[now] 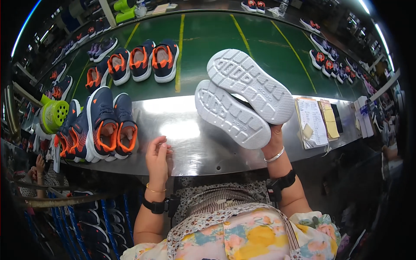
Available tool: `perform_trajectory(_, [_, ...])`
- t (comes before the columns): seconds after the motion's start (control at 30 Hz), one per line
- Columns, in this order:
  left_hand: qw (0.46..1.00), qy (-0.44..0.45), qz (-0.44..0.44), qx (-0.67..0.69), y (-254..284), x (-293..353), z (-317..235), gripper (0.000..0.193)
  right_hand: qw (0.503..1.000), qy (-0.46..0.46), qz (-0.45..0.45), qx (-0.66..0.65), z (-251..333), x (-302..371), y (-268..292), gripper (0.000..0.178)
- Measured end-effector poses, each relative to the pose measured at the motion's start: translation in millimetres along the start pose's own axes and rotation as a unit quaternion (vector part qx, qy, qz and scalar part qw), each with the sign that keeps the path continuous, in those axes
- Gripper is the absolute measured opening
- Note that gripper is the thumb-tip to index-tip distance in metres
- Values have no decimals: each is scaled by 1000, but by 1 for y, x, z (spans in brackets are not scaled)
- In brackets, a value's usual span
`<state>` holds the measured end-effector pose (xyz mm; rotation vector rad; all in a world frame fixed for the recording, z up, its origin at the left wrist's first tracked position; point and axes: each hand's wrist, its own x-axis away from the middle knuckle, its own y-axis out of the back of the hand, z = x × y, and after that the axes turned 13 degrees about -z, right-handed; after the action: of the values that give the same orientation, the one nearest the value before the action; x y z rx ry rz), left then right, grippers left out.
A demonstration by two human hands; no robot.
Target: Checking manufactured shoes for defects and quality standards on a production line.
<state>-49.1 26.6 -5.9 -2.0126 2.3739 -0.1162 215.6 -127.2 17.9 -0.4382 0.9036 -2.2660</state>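
Observation:
My right hand (274,142) grips a pair of sneakers (253,89) at the heel end and holds them up over the bench. Their white patterned soles face me, one overlapping the other, and the uppers are mostly hidden. My left hand (157,159) is raised at the front edge of the metal bench (177,125), holding nothing, its fingers loosely bent and apart. To its left stands a group of navy sneakers (104,123) with orange linings, packed close together on the bench.
Beyond the bench runs a green conveyor belt (203,47) with yellow lines, carrying a row of navy-and-orange sneakers (138,63) and more shoes (331,67) at right. Paper sheets (312,121) and a yellow pad (329,119) lie right. A lime-green perforated cylinder (55,115) is at left.

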Motion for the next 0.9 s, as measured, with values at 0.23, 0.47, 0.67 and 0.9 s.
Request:
perform_trajectory(0.23, [994, -68, -35, -76, 20, -3, 6, 16, 984, -80, 9, -159, -1, -8, 0, 83])
perform_trajectory(0.47, [942, -230, -51, -241, 31, -2, 11, 13, 1000, -29, 3, 3, 0, -7, -12, 87])
perform_trajectory(0.67, [910, -286, -42, -297, 34, 4, 15, 13, 706, 347, 258, 561, 36, -37, -16, 51])
perform_trajectory(0.9, [902, -290, -54, -316, 37, 1, 22, 13, 382, 400, 124, 824, 156, -161, 41, 50])
